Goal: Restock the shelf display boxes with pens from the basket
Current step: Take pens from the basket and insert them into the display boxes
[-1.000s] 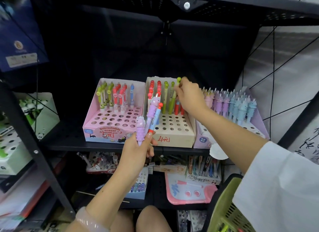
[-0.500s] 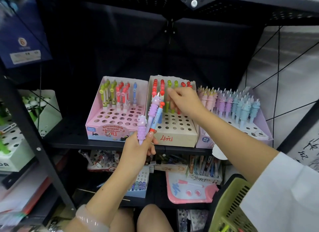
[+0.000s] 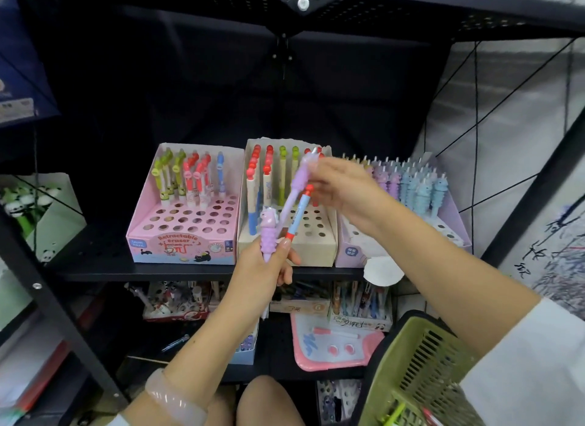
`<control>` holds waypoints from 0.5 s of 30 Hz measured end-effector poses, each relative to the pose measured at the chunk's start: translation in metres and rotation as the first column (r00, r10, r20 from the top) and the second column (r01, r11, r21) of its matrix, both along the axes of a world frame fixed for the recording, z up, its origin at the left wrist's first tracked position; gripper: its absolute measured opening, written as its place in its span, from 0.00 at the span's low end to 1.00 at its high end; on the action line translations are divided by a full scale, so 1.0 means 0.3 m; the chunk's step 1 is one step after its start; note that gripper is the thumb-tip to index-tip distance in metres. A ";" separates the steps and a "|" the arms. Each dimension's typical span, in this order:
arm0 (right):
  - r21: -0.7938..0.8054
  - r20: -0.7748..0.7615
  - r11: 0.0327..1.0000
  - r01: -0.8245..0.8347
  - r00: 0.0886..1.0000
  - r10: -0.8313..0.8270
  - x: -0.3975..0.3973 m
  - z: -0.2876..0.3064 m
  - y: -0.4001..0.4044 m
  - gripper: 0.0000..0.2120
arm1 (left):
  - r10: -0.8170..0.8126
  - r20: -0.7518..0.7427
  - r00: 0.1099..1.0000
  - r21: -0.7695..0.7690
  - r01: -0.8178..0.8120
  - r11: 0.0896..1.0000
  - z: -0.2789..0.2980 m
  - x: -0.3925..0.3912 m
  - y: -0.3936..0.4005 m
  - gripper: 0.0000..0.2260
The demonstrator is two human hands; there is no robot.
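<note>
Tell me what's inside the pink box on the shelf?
The pink box holds upright pens at the back: green ones, red ones, one blue. The front holes are empty. The pens' lower ends are hidden inside.

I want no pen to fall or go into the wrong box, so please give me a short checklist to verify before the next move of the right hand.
1. Left hand grips its pens firmly: ok, fingers are curled round the bundle.
2. Right hand has hold of the tall purple pen: cannot tell, the picture is blurred at the fingertips.
3. Matching box identified: ok, the purple display box on the right holds similar ridged pens.
4. Free holes in that box: ok, some show near its front right.
5. Blue pen with red cap stays in the left hand: ok.
6. Basket within reach: ok, at lower right.
</note>
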State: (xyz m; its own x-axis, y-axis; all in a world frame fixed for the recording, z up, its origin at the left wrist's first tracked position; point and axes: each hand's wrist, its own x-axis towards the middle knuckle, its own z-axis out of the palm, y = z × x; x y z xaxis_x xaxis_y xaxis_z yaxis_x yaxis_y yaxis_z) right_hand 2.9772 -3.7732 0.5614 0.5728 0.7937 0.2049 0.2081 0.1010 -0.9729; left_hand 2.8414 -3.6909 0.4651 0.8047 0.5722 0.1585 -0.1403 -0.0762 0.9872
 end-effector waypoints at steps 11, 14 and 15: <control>0.014 0.730 0.604 0.797 0.405 -0.551 0.306 0.027 -0.268 0.10 | -0.022 -0.025 0.999 -0.023 0.021 1.000 0.010 0.072 -0.096 0.09; -0.017 0.789 0.584 0.812 0.370 -0.491 0.322 -0.018 -0.280 0.11 | -0.027 -0.032 0.999 -0.018 0.026 0.999 0.005 0.078 -0.108 0.09; -0.027 0.792 0.583 0.812 0.373 -0.484 0.324 -0.028 -0.282 0.11 | -0.031 -0.031 0.999 -0.023 0.031 0.999 0.005 0.078 -0.109 0.09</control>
State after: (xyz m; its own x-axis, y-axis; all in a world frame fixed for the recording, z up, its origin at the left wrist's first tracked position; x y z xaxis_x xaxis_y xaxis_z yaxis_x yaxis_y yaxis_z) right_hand 3.0743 -3.8578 0.5529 0.7666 0.3192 0.5571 0.5958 -0.6772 -0.4318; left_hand 2.8650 -3.7237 0.4667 0.8265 0.5498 0.1205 -0.1112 -0.0503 0.9925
